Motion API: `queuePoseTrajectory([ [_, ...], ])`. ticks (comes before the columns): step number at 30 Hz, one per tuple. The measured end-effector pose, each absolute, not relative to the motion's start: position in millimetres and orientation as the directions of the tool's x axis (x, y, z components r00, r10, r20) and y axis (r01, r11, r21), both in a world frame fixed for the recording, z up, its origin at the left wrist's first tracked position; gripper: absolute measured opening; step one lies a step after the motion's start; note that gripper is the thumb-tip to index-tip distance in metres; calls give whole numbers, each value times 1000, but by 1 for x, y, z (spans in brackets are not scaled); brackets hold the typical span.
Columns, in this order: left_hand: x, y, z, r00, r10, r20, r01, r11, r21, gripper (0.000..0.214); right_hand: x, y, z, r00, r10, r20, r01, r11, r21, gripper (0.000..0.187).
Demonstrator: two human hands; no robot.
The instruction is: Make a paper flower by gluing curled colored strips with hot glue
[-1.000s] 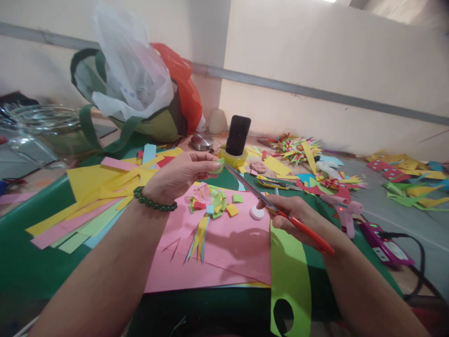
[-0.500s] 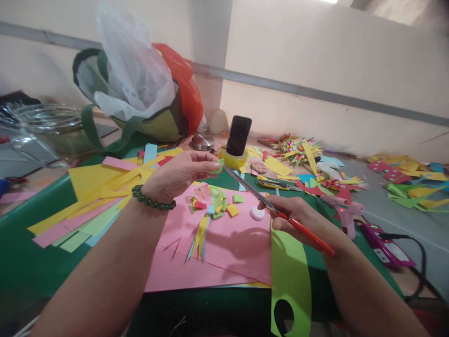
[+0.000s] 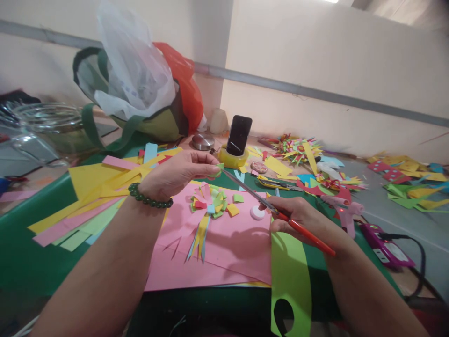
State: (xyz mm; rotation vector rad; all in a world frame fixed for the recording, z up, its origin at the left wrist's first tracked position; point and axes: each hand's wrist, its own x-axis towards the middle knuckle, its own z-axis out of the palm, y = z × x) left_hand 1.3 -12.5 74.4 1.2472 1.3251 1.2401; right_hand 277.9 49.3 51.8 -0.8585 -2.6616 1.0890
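Observation:
Pinched between the fingertips of my left hand (image 3: 191,171) is a small green paper piece (image 3: 220,169). My right hand (image 3: 300,216) grips red-handled scissors (image 3: 308,234), their blades pointing up and left with the tips close beside the green piece. Below both hands lie pink paper sheets (image 3: 217,255). On them rests a paper decoration (image 3: 210,209) of green, yellow and pink bits with hanging strips. Small loose squares, one green (image 3: 238,198) and one yellow (image 3: 233,210), lie to its right, near a round white disc (image 3: 257,213).
Coloured paper strips (image 3: 87,206) pile up at left. A phone (image 3: 239,135) leans on a yellow tape roll (image 3: 232,158) at the back. On the right are a box cutter (image 3: 277,183), a pink glue gun (image 3: 345,210), a purple power strip (image 3: 386,245) and a green paper sheet (image 3: 291,267).
My left hand has shifted slightly left and down with the green piece, which now shows less of its face. The scissors have barely moved.

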Motion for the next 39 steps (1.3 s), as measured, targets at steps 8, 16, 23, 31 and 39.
queuePoseTrajectory([
  [8,-4,-14,74,-25,999,38,160,-33,987,20,277,48,53,-823,557,-113,483,582,-654,63],
  [16,-8,-14,75,-33,998,49,208,-41,977,18,278,48,52,-836,538,-108,473,607,-639,63],
  [23,-9,-13,73,-32,997,63,242,-54,969,16,278,49,52,-863,498,-89,435,640,-633,72],
  [31,-9,-14,74,-61,995,78,263,-59,963,17,280,52,48,-888,452,-80,390,651,-651,79],
  [39,-7,-14,76,-46,998,52,280,-37,959,16,278,49,51,-863,489,-126,433,587,-684,82],
])
